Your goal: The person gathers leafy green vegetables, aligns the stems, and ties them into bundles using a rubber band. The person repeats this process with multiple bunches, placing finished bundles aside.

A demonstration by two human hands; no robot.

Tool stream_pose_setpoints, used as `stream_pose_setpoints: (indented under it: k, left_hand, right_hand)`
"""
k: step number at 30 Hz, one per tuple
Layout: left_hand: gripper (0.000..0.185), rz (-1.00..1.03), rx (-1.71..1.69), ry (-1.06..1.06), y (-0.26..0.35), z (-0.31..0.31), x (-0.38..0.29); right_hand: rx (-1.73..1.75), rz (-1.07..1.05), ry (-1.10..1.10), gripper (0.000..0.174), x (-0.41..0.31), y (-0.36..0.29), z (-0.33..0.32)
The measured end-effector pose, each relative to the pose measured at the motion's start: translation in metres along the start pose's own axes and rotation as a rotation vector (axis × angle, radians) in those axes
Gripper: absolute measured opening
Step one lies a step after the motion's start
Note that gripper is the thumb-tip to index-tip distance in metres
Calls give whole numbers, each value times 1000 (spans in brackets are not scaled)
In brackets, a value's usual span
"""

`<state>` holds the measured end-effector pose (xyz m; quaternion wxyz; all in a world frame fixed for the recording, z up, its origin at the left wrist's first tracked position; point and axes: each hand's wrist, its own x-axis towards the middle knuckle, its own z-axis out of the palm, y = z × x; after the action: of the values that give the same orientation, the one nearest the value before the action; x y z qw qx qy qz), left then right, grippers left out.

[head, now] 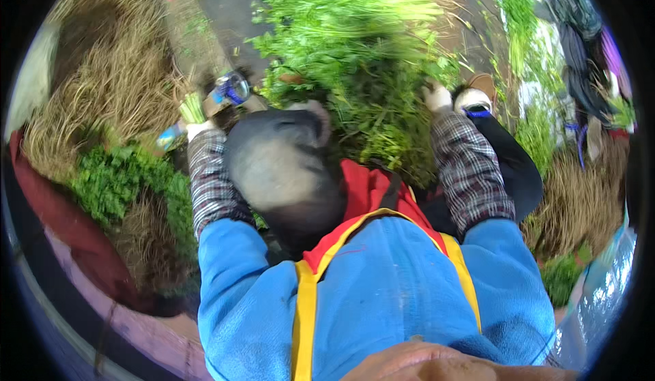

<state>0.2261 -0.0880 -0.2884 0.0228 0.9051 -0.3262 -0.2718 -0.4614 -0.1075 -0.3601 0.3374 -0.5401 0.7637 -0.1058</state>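
Note:
My left hand (198, 127), in a pale glove below a plaid sleeve cover, is closed on a small bunch of green stems (192, 108) with their cut ends up. Just right of it lies a round blue-rimmed object (235, 88), perhaps a tape roll. My right hand (437, 97), also gloved, is at the right edge of a large heap of leafy green herbs (353, 69); its fingers are partly hidden, and whether they grip any stems cannot be told. Darker loose greens (394, 130) lie between my arms, close to the red and yellow apron (366, 189).
Brown, root-like stalks (117, 69) are piled at the left, with leafy greens (115, 181) below them. More brown stalks (578, 197) and greens lie at the right. My dark-clad knee (286, 171) is beside my left forearm. Dark cloth (581, 48) lies at the upper right.

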Motion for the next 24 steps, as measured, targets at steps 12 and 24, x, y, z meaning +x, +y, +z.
stream_pose_setpoints:
  k: [12, 24]
  left_hand:
    - [75, 165, -462, 142, 29, -61, -129]
    - [49, 1133, 58, -505, 266, -90, -348]
  right_hand:
    - [-611, -297, -126, 42, 60, -69, -37]
    - [-806, -578, 120, 38, 118, -124, 23]
